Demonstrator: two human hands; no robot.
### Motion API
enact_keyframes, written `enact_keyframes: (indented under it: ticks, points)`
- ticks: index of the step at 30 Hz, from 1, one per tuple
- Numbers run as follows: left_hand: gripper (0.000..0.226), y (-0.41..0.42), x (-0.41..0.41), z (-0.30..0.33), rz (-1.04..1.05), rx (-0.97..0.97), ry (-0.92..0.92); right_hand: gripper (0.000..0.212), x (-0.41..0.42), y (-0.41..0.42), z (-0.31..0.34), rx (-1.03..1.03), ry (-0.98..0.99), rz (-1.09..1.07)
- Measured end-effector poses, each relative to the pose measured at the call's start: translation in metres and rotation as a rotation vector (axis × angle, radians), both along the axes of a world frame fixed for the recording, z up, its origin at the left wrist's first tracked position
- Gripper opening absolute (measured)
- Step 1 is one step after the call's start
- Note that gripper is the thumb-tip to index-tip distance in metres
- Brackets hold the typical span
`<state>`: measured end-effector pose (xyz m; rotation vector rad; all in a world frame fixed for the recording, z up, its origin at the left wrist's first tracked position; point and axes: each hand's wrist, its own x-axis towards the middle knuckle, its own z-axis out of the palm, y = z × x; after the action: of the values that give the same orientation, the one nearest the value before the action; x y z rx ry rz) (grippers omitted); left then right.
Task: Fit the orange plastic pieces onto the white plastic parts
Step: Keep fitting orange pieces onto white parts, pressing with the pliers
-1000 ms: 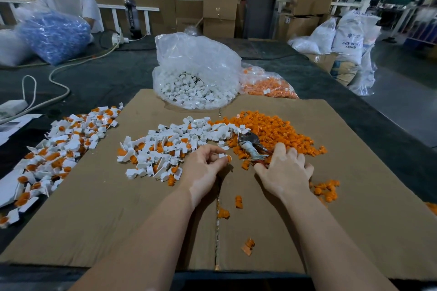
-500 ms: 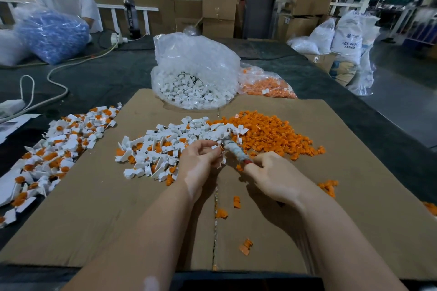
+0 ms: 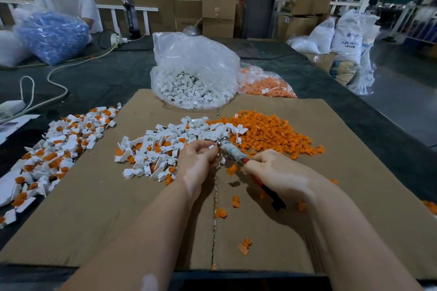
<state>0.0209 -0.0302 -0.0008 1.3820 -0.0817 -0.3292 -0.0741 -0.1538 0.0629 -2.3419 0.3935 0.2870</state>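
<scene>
The left hand (image 3: pixel 197 160) pinches 1 small white plastic part (image 3: pixel 211 147) between thumb and curled fingers, just above the cardboard sheet (image 3: pixel 94 208). The right hand (image 3: pixel 279 173) is wrapped round the handle of a tool (image 3: pixel 230 152), a taped grey shaft with a metal tip and a red and black grip. The tool's long axis runs on a slant, from the right hand up and leftward, so its tip sits just beside the white part, at the left fingertips; whether tip and part actually touch is hard to tell in this view.

The next move turns on that line: the tip needs to press along the shaft's own direction into the part, with the left hand bracing it. An orange piece at the tip cannot be made out.

The held part looks small, hard and angular, mostly hidden by the fingers. Beyond both hands lies the loose white pile (image 3: pixel 179 134), and beyond the right hand the orange pieces (image 3: pixel 272 134). Far to the left of the left hand spreads a heap of fitted parts (image 3: pixel 59 149), white with orange centres.
</scene>
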Motion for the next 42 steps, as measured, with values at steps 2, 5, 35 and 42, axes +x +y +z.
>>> enact_keyframes:
  ticks: [2,5,35,42]
  points:
    - [0.015,0.000,0.000,0.000,0.003,0.001,0.002,0.031,0.001,0.001,0.001,-0.001,-0.002,0.013]
    - [0.013,0.000,0.000,0.001,0.005,0.005,0.003,0.030,0.002,0.002,0.002,-0.027,0.002,0.020]
    - [0.009,0.003,-0.001,0.003,0.018,-0.072,0.056,0.011,0.008,0.011,0.004,-0.161,0.018,0.048]
    - [0.014,0.003,0.001,0.002,0.023,-0.076,0.073,0.018,0.008,0.011,0.006,-0.132,0.049,0.044]
